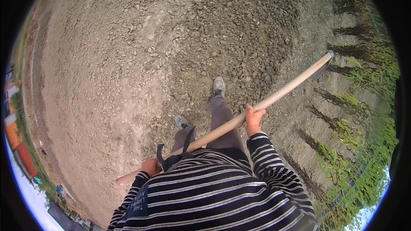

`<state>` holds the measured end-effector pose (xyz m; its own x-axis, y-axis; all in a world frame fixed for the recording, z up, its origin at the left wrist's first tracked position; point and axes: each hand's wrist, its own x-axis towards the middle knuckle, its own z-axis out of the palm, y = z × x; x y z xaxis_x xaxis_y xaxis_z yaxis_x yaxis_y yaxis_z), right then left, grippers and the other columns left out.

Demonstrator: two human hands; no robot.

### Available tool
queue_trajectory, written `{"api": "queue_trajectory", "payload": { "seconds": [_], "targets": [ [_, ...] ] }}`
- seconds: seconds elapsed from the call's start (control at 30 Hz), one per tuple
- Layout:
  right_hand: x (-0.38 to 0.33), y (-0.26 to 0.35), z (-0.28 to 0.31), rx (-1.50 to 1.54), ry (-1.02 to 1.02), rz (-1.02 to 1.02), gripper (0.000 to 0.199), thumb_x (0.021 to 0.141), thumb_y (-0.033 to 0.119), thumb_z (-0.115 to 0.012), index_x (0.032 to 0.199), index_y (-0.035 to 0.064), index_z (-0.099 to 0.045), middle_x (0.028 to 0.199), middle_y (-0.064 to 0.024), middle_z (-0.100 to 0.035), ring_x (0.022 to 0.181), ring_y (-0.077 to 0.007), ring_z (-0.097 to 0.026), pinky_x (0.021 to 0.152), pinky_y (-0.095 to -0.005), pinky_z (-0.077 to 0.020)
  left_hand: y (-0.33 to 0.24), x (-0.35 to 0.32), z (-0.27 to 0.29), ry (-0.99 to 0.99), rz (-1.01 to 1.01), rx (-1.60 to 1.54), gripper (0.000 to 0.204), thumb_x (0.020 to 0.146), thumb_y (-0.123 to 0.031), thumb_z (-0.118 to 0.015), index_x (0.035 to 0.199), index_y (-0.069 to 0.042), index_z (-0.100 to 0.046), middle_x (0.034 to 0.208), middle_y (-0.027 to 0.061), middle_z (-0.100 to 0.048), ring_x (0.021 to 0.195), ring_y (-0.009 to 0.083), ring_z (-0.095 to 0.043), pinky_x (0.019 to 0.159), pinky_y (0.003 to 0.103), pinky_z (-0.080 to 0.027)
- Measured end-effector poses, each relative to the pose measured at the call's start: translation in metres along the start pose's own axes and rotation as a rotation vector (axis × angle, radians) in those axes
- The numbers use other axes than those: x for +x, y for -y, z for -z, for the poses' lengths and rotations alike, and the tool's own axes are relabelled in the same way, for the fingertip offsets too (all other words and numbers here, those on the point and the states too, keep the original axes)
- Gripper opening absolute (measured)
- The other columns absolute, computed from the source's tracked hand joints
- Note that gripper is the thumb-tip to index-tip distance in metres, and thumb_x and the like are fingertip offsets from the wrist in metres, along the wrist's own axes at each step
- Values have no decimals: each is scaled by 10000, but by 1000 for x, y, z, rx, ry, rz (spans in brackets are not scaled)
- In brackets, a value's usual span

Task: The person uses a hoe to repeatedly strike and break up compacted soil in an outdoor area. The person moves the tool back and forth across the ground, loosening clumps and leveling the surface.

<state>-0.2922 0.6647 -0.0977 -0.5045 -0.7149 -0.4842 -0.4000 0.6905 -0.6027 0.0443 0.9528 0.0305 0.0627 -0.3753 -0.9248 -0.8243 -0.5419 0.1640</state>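
Note:
A hoe (pixel 284 90) with a long pale wooden handle slants across the front of my body, from low left to upper right. My left hand (pixel 151 167) is closed round the handle near its butt end. Farther up the shaft, my right hand (pixel 254 119) grips it with the thumb lying along the wood. The hoe's metal blade (pixel 320 71) hangs off the far right end, beside the row of plants; it is seen nearly edge-on, and I cannot tell if it touches the ground. A black strap (pixel 173 157) dangles at my waist, overlapping the handle.
Dark, freshly broken soil (pixel 244 25) stretches ahead of my feet, with paler, drier soil (pixel 98 81) to the left. Along the right runs a row of leafy plants (pixel 355 145) with dark stems. My shoes (pixel 218 86) stand on the clods. Buildings (pixel 21 149) show at the far left rim.

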Motion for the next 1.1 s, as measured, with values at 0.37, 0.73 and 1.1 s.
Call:
{"api": "queue_trajectory", "payload": {
  "seconds": [0.37,0.73,1.1],
  "targets": [
    [-30,-55,-69,512,269,-771,355,725,27,-554,1004,39,-335,807,-129,-473,648,-245,-526,522,-396,-473,47,-52,-34,49,152,86,303,746,-399,-467,924,-172,-558,691,146,-599,672,311,-593,585,418,-465],
    [-58,-20,-5,519,110,-295,476,735,135,-606,1047,17,-267,838,-136,-482,638,-208,-515,564,-331,-457,46,-24,-7,86,41,-73,382,610,-325,-617,964,-183,-585,801,107,-615,795,284,-580,672,365,-464],
    [-85,-83,-91,488,272,-923,214,712,143,-601,845,26,-482,670,-85,-503,590,-231,-512,555,-365,-443,51,-96,-1,-41,174,190,333,655,-399,-595,844,-130,-545,645,126,-593,651,302,-589,590,397,-462]
  ]
}}
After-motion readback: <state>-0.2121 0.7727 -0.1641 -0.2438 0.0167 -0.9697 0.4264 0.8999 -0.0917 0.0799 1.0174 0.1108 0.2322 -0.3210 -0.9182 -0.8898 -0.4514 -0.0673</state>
